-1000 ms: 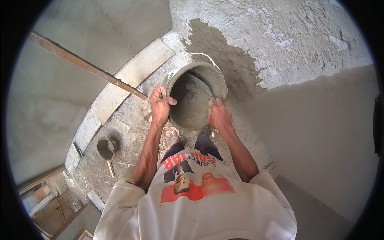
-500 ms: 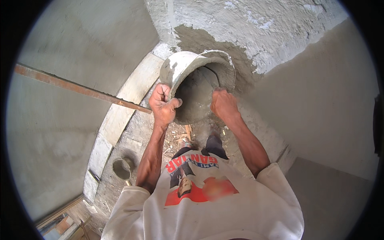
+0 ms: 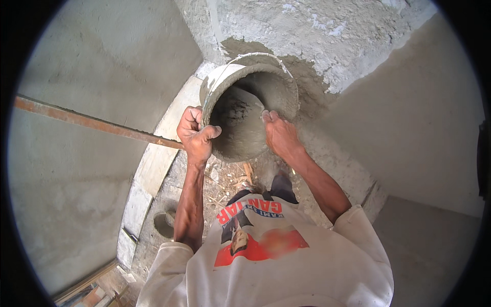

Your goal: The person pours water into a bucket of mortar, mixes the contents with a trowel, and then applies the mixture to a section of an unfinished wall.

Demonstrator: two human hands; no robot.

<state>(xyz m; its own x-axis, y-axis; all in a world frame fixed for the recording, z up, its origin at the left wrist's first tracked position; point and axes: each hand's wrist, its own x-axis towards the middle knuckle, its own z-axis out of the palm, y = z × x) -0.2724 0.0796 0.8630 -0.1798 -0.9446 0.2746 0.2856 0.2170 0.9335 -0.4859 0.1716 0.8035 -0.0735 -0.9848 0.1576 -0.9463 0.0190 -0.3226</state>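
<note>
A white bucket crusted with grey mortar hangs tilted in front of me, its mouth toward me. My left hand is closed on the left side of its rim, with the thumb at the inner edge. Inside the bucket lies wet grey mortar. My right hand is closed around the handle of a trowel, which its fingers mostly hide. The trowel's blade reaches into the bucket near the mortar. The wire handle of the bucket arches over the far rim.
Ahead is a rough wall with a damp mortar patch. A long rusty bar leans in from the left above pale boards along the wall foot. A small round container stands on the debris-strewn floor, left of my forearm.
The bucket has shifted slightly left and its mouth shows more fully. My left hand moved left with it. My right hand turned the trowel, so its blade now points left over the mortar.
</note>
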